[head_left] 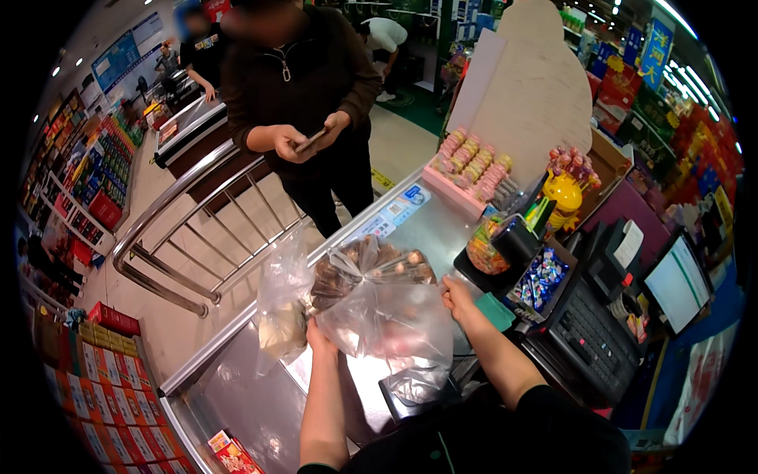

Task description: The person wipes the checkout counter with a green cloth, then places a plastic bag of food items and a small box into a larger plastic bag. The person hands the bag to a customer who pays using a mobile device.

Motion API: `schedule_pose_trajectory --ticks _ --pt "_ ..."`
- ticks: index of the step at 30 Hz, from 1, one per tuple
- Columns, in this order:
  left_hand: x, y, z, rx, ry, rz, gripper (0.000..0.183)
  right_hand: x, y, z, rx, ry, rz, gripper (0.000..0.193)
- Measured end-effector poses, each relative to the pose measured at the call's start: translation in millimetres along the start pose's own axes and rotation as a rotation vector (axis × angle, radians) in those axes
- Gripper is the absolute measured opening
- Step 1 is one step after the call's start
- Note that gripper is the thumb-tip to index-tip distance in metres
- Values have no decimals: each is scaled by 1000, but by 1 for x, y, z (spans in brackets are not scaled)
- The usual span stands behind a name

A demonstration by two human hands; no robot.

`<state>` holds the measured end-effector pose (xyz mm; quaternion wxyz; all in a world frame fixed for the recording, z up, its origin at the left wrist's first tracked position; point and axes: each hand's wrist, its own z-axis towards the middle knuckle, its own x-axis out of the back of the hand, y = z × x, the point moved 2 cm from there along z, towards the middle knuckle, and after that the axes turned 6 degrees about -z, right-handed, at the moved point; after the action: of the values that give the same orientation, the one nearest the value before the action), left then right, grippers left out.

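Note:
A clear plastic bag [395, 320] lies over the metal checkout counter in front of me, its top part spread toward my body. Dark brown, lumpy goods with some lighter round spots [371, 268] show through its far part; I cannot make out their kind. My left hand [322, 340] is closed on the bag's near left side. At the right edge, my right hand [456, 297] has its fingers curled in on the plastic. Just left of the bag stands a second clear bag [283, 320] with something pale inside.
Across the counter [245, 387], a person [304, 103] holds a phone [312, 141]. A steel railing [170, 197] runs at the left. To the right are lollipops in a yellow holder [563, 191], a candy box [541, 276], a keyboard [592, 336] and a monitor [683, 280].

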<state>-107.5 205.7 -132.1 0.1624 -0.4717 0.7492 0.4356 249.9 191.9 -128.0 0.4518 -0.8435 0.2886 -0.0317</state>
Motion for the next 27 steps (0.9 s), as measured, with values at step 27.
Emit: schedule_pose_trajectory --ticks 27 --pt "-129 58 102 -298 -457 1255 24 -139 -96 109 25 -480 -506 19"
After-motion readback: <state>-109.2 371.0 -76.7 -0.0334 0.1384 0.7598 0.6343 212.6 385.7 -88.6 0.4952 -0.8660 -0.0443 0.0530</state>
